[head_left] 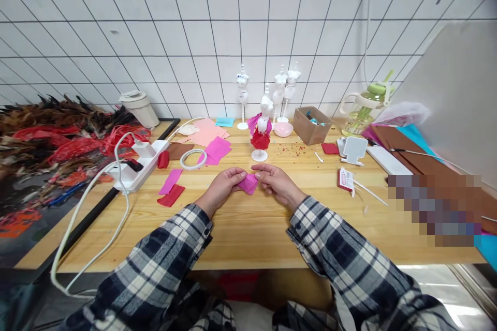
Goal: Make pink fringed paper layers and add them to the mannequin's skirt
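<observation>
Between my two hands, over the middle of the wooden table, is a small magenta piece of crepe paper, gathered and fanned out. My left hand pinches its left side between thumb and fingers. On the other side, my right hand grips its upper right edge the same way. Just behind stands a white mini dress form with magenta paper at its shoulders and a red ruffled skirt. To the left lie a magenta strip and a red strip.
A tape roll lies near magenta sheets. Other dress forms, a pink bowl and a cardboard box stand behind. A power strip with looping cables is left; a phone stand and bottle are right.
</observation>
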The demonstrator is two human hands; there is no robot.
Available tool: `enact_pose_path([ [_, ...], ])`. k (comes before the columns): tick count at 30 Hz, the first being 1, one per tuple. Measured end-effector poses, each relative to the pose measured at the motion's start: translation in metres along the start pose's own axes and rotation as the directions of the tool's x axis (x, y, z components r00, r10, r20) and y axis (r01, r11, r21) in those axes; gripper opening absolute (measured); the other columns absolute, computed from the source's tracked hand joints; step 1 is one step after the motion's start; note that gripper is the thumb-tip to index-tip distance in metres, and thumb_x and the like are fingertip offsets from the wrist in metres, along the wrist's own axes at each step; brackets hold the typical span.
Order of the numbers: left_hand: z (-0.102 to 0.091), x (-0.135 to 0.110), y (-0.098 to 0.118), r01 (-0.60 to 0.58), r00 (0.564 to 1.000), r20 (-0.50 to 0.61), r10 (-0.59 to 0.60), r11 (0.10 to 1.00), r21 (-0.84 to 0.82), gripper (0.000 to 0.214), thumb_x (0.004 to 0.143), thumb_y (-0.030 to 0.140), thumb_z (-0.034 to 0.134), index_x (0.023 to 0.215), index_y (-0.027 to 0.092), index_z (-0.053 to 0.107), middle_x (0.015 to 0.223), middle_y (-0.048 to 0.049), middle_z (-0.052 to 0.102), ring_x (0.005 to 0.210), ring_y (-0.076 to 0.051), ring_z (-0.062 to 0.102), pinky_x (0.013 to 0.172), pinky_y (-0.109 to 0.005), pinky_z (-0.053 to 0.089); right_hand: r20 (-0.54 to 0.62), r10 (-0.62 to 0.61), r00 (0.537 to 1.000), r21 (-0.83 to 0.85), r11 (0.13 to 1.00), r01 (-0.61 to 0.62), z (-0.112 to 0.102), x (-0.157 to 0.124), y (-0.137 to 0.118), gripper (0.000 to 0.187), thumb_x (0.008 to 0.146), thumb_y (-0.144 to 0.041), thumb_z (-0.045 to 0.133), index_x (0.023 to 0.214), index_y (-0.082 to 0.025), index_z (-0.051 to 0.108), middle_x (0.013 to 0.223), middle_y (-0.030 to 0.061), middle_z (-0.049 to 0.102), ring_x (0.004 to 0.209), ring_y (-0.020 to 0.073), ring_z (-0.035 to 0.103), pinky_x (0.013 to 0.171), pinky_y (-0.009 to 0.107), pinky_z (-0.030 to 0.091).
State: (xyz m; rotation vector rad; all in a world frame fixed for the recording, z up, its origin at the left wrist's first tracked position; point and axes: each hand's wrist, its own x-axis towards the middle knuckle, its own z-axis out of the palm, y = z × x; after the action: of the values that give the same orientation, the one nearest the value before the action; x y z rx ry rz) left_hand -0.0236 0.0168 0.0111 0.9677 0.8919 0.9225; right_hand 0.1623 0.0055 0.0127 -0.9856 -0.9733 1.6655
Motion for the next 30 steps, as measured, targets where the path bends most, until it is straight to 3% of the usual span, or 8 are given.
enact_pose_path([
  [5, -0.003, -0.002, -0.002, -0.013, 0.997, -0.073, 0.011, 0.999, -0.031, 0.037, 0.062, 0.034, 0.086, 0.082, 0.013, 0.063, 0.074, 0.0003, 0.064, 0.068, -0.011, 0.059, 0.069, -0.025, 0.05, -0.062, 0.109, 0.992, 0.091, 0.99, -0.104, 0.001, 0.001, 0.001, 0.05, 0.062, -0.029, 0.086, 0.107, -0.019, 0.066, 0.071, -0.0036, 0.062, 0.049, 0.0054, 0.052, 0.032, 0.014, 0.03],
  [10, 0.001, -0.004, -0.001, -0.025, 0.997, -0.067, 0.025, 1.0, 0.005, 0.039, 0.063, 0.037, 0.086, 0.082, 0.014, 0.062, 0.072, 0.0007, 0.064, 0.065, -0.011, 0.059, 0.066, -0.025, 0.05, -0.066, 0.193, 0.979, 0.169, 0.969, -0.179, 0.005, 0.001, 0.003, 0.038, 0.057, -0.025, 0.088, 0.087, -0.017, 0.066, 0.061, -0.0054, 0.057, 0.045, 0.0041, 0.05, 0.033, 0.012, 0.024],
  [15, 0.003, -0.008, -0.001, -0.052, 0.996, -0.077, 0.054, 0.998, 0.029, 0.04, 0.062, 0.041, 0.085, 0.082, 0.014, 0.062, 0.073, 0.0003, 0.064, 0.067, -0.013, 0.06, 0.067, -0.028, 0.052, -0.042, 0.172, 0.984, 0.208, 0.965, -0.159, 0.008, -0.002, 0.001, 0.043, 0.053, -0.03, 0.09, 0.085, -0.017, 0.065, 0.061, -0.006, 0.056, 0.045, 0.0035, 0.047, 0.034, 0.012, 0.02],
  [18, 0.0, -0.003, 0.002, -0.131, 0.985, -0.1, 0.141, 0.986, 0.102, 0.042, 0.07, 0.046, 0.078, 0.096, 0.015, 0.066, 0.088, -0.0056, 0.07, 0.08, -0.018, 0.065, 0.077, -0.032, 0.053, -0.055, 0.1, 0.993, 0.145, 0.985, -0.092, 0.005, -0.002, -0.001, 0.046, 0.053, -0.035, 0.09, 0.086, -0.015, 0.066, 0.06, -0.0058, 0.055, 0.045, 0.0032, 0.042, 0.034, 0.014, 0.018],
  [21, -0.005, 0.019, 0.008, -0.252, 0.938, -0.161, 0.308, 0.922, 0.295, 0.042, 0.073, 0.04, 0.076, 0.107, 0.016, 0.068, 0.104, -0.0102, 0.071, 0.101, -0.022, 0.064, 0.095, -0.035, 0.047, -0.041, 0.015, 0.999, 0.11, 0.994, -0.01, 0.0, -0.001, -0.007, 0.046, 0.054, -0.038, 0.09, 0.084, -0.015, 0.065, 0.058, -0.0069, 0.051, 0.044, 0.0027, 0.036, 0.034, 0.015, 0.017],
  [25, -0.006, 0.066, 0.011, -0.23, 0.938, -0.13, 0.323, 0.855, 0.465, 0.051, 0.06, 0.025, 0.079, 0.109, 0.016, 0.068, 0.128, -0.0137, 0.064, 0.123, -0.028, 0.055, 0.107, -0.04, 0.038, -0.006, -0.027, 1.0, 0.126, 0.992, 0.028, -0.006, -0.001, -0.013, 0.043, 0.056, -0.038, 0.088, 0.084, -0.017, 0.063, 0.057, -0.0081, 0.048, 0.043, 0.0024, 0.03, 0.036, 0.016, 0.012],
  [28, 0.004, 0.098, 0.008, -0.304, 0.936, 0.01, 0.351, 0.798, 0.52, 0.049, 0.062, 0.027, 0.077, 0.11, 0.017, 0.067, 0.123, -0.0104, 0.067, 0.12, -0.028, 0.056, 0.105, -0.039, 0.039, 0.049, -0.026, 0.998, 0.088, 0.996, 0.021, -0.009, -0.001, -0.014, 0.04, 0.057, -0.039, 0.086, 0.081, -0.018, 0.063, 0.053, -0.0096, 0.043, 0.042, 0.003, 0.026, 0.037, 0.017, 0.012],
  [30, 0.013, 0.113, 0.005, -0.331, 0.927, 0.038, 0.373, 0.767, 0.551, 0.04, 0.067, 0.029, 0.073, 0.104, 0.017, 0.069, 0.111, -0.0084, 0.072, 0.109, -0.027, 0.061, 0.099, -0.037, 0.043, 0.059, -0.05, 0.997, 0.013, 0.999, 0.049, -0.011, -0.002, -0.017, 0.038, 0.058, -0.04, 0.085, 0.08, -0.018, 0.064, 0.052, -0.0091, 0.044, 0.042, 0.0031, 0.026, 0.037, 0.018, 0.014],
])
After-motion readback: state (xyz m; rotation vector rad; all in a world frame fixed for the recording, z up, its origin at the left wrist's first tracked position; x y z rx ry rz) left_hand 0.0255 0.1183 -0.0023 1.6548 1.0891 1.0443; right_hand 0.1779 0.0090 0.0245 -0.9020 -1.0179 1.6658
